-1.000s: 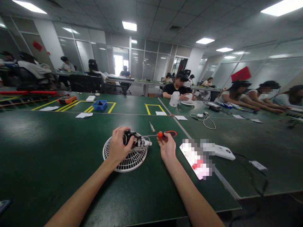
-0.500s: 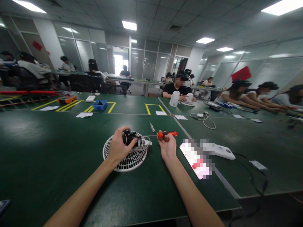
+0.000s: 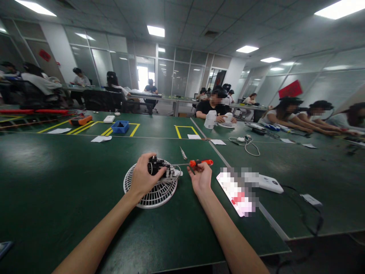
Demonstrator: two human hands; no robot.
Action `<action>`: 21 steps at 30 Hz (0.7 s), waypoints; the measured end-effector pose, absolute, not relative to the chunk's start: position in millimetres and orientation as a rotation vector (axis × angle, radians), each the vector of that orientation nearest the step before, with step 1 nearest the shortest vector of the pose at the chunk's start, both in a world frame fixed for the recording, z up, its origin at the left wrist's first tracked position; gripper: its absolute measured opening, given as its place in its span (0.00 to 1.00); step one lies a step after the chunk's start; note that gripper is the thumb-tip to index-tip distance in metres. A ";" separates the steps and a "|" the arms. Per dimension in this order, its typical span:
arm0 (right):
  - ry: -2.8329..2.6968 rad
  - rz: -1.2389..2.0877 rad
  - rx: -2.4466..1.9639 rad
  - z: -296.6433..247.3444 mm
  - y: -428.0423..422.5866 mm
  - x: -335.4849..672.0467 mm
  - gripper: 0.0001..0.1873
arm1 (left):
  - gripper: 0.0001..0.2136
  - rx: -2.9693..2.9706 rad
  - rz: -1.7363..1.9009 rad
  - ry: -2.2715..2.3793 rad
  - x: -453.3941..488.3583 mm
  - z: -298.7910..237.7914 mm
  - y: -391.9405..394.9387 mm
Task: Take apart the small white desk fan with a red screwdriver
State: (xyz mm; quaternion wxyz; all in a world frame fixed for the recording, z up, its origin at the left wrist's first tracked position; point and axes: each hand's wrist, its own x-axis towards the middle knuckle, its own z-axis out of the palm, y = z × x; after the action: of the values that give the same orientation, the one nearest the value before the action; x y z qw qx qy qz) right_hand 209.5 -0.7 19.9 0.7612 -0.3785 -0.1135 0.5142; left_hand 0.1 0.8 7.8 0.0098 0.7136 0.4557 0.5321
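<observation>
A round white fan grille [image 3: 156, 198] lies on the green table, with a black fan motor [image 3: 155, 166] and white wiring on top. My left hand [image 3: 142, 177] is wrapped round the motor, thumb on its near side. In my right hand [image 3: 202, 177] is a screwdriver [image 3: 201, 163] with an orange and black handle, held between thumb and fingers. Its shaft points left, level, toward the motor assembly; whether the tip sits in a screw I cannot tell. Just beyond the shaft lies a small clear-handled screwdriver [image 3: 183, 153].
A phone with a lit screen [image 3: 230, 190] and a white device [image 3: 270, 183] with a black cable lie to my right. Further back are a blue bin [image 3: 120, 127], an orange multimeter [image 3: 81, 120] and a coiled grey cable [image 3: 248, 142]. Across the table, a person [image 3: 215, 108] handles white fan parts.
The fingers of my right hand have shifted slightly and spread a little on the screwdriver handle. My left hand and the motor have stayed nearly still.
</observation>
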 end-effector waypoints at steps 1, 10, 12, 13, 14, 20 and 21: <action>-0.246 1.129 -0.809 20.4 -0.9 209.6 0.06 | 0.22 2.231 1.662 1.425 0.1 8.0 0.7; -0.354 1.047 -0.924 21.0 -0.7 205.6 0.13 | 0.21 2.220 1.666 1.431 -0.8 7.7 0.1; -0.351 1.065 -0.934 22.3 -1.6 205.4 0.15 | 0.21 2.219 1.658 1.434 -0.6 8.0 -0.1; -0.342 1.083 -0.925 23.0 -2.2 205.5 0.14 | 0.21 2.217 1.656 1.435 -0.5 8.2 -0.2; -0.330 1.099 -0.907 23.6 -2.7 205.7 0.12 | 0.21 2.216 1.657 1.435 -0.3 8.3 -0.2; -0.354 1.134 -0.851 22.1 -2.7 206.2 0.07 | 0.21 2.220 1.678 1.418 0.1 8.4 0.1; -0.363 1.123 -0.868 21.3 -2.1 205.8 0.08 | 0.21 2.221 1.680 1.417 0.1 8.3 0.1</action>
State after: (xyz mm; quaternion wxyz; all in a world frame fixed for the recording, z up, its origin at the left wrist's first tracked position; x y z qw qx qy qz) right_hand 205.8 -2.1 21.3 0.7436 -0.3961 -0.1656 0.5127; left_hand 0.1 0.1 8.3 0.0083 0.7107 0.4536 0.5377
